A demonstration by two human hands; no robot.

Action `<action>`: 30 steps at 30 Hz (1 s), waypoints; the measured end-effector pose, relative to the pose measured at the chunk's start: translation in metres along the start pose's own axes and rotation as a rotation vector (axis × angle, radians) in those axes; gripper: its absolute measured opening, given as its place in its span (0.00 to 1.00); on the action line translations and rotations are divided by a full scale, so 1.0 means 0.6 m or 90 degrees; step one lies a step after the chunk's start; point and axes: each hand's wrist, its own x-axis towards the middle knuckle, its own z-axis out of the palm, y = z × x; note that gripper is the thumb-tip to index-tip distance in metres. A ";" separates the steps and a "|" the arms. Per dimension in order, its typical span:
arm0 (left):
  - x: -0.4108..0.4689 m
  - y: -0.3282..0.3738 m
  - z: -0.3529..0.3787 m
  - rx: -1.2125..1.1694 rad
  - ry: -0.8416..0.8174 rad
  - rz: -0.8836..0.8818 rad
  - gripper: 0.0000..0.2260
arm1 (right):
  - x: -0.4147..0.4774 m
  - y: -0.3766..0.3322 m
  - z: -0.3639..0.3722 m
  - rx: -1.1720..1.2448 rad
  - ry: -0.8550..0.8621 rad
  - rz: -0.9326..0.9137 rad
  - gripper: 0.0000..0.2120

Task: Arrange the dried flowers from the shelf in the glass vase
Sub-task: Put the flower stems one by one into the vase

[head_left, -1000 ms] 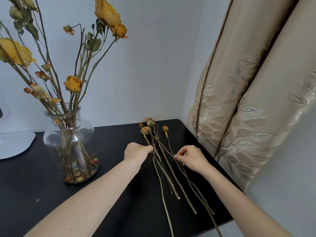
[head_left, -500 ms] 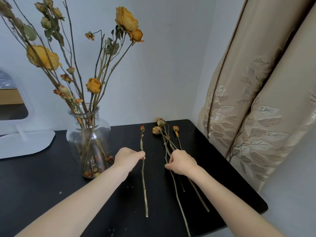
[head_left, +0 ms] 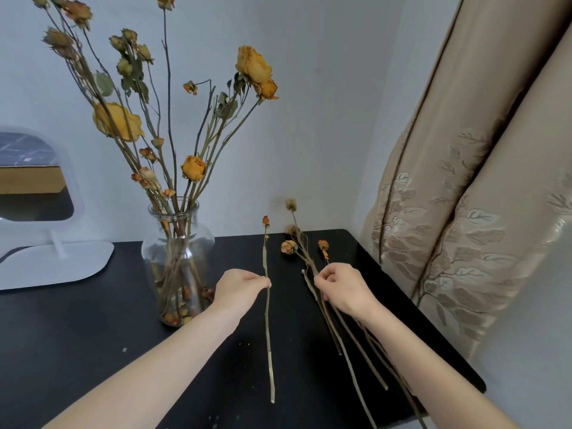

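Observation:
A clear glass vase [head_left: 178,243] stands on the black shelf [head_left: 93,351], left of centre, with several tall dried yellow roses [head_left: 192,167] in it. My left hand [head_left: 240,286] pinches a single thin dried stem [head_left: 267,335] with a small orange bud, raised off the shelf to the right of the vase. My right hand [head_left: 343,287] is closed on another stem from a loose bunch of dried flowers [head_left: 297,243] lying on the shelf. One bud of that bunch is lifted against the wall.
A white stand mirror [head_left: 40,212] sits at the back left. A beige patterned curtain [head_left: 464,196] hangs by the shelf's right edge. The wall is close behind. Dried petals lie in the vase bottom.
My left hand has drawn one stem leftward out of the bunch and raised it. My right hand has lifted another stem's head off the shelf. The view has shifted left and up.

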 end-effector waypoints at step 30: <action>-0.094 0.206 -0.248 -0.047 0.381 0.576 0.08 | -0.019 -0.174 0.000 0.310 0.158 -0.238 0.08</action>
